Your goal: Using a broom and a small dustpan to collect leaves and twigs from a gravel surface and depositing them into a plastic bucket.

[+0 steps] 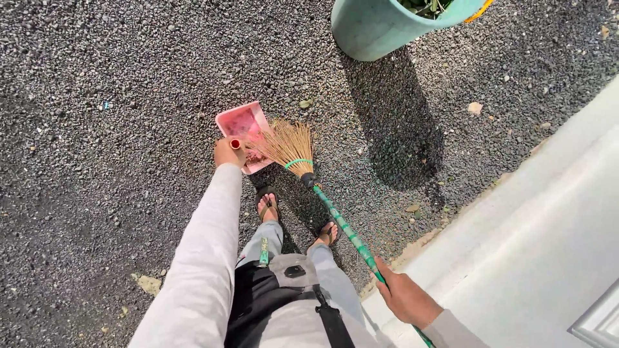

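A pink plastic dustpan (243,125) is gripped by the left hand (227,153) while a green-handled straw broom (291,149) is clasped by the right hand (406,298).

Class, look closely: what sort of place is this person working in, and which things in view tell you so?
Probably outdoors, a gravelled yard or drive beside a building. Clues: loose dark gravel in sunlight, a pale paved edge, and a teal tub holding greenery.
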